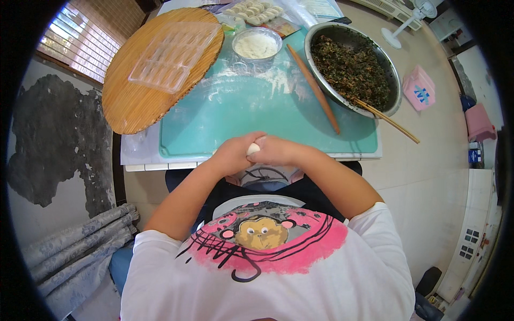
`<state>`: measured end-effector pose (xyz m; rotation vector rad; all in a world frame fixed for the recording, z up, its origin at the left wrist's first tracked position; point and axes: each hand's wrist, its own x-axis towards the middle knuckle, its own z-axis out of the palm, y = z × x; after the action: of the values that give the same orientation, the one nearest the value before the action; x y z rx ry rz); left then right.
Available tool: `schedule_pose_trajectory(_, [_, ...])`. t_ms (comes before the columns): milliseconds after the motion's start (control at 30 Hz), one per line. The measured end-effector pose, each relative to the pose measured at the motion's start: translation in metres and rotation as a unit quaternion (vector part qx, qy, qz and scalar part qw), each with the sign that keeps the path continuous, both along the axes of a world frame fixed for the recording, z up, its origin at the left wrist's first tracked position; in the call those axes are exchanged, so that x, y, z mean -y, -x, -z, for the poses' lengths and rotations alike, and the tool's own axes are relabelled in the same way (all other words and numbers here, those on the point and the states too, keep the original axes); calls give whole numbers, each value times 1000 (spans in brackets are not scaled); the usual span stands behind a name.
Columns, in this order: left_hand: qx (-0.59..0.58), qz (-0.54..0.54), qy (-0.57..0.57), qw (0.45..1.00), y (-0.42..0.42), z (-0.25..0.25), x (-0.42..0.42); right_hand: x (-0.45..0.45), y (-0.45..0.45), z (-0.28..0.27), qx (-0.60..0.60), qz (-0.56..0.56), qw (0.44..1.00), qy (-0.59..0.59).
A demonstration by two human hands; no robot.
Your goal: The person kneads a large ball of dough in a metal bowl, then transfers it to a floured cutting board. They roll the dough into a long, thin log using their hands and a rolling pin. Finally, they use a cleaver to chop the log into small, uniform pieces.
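At the near edge of the table, my left hand [235, 153] and my right hand [278, 150] are clasped together around a piece of white dough [253, 149]. Only a small rounded part of it shows between the thumbs; the rest is hidden by the fingers. Just past my hands lies a green mat [241, 116] dusted with flour. A tapered wooden rolling pin [314, 89] rests on its right part. A clear bowl of white flour [257, 45] stands on the mat's far side.
A steel basin of chopped dark-green filling [349, 68], with chopsticks [387, 120] across its rim, stands at the right. On the left, a round woven board [132, 104] carries a clear plastic mould tray [174, 56]. Shaped dumplings [255, 11] sit in a tray at the back.
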<state>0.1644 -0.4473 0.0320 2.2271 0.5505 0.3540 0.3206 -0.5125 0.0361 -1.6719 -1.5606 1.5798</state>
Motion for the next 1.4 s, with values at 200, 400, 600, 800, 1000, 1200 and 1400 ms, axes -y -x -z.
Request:
schedule_pose_trajectory(200, [-292, 115, -157, 936, -1, -6, -21, 3, -19, -13, -8, -76, 987, 142])
schedule_pose_trajectory(400, [-42, 54, -41, 997, 0, 16, -12, 6, -18, -20, -140, -3, 977, 161])
schedule_pose_trajectory(600, [-242, 134, -133, 952, 21, 1, -32, 24, -36, -13, -2, -41, 996, 77])
schedule_pose_trajectory(800, [-272, 122, -161, 941, 25, -3, -36, 33, -44, 0, 97, -77, 990, -75])
schedule_pose_trajectory(1000, [-232, 99, -192, 948, 26, -7, -41, 30, -49, -18, 170, -85, 980, -54])
schedule_pose_trajectory(1200, [-247, 73, -153, 954, 28, -11, -48, 29, -59, -28, 159, -56, 985, -44])
schedule_pose_trajectory(1400, [-251, 54, -151, 955, 38, -12, -56, 29, -67, -15, 172, -44, 982, -66])
